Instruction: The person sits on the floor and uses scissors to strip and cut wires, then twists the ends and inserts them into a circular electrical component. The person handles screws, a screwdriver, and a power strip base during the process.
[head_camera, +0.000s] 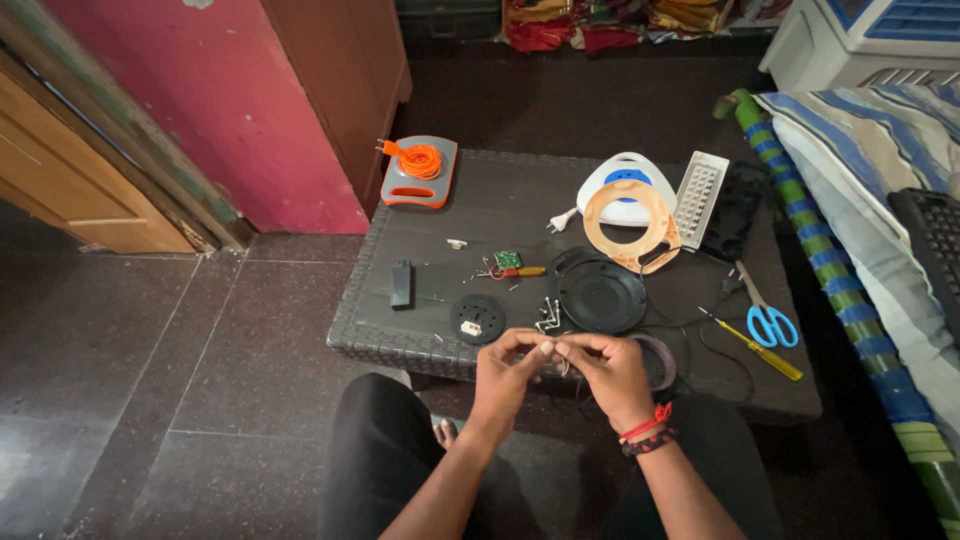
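Observation:
My left hand (508, 367) and my right hand (610, 372) meet fingertip to fingertip over the near edge of a low dark table (420, 320). Between the pinched fingers is something tiny with a thin dark wire (700, 345) trailing from it; what it is I cannot make out. Just beyond the hands lie a black round cover (600, 295), a small black disc (477, 319) and a few loose screws (548, 315). A red thread and a dark bead band circle my right wrist.
On the table: an orange cable coil on a grey tray (420, 170), a beige ring (628, 225), a white and blue reel body (628, 178), a white perforated panel (702, 185), a small circuit board (507, 260), a black box (401, 284), blue scissors (765, 315), a yellow screwdriver (760, 348). A striped mattress (850, 180) lies right.

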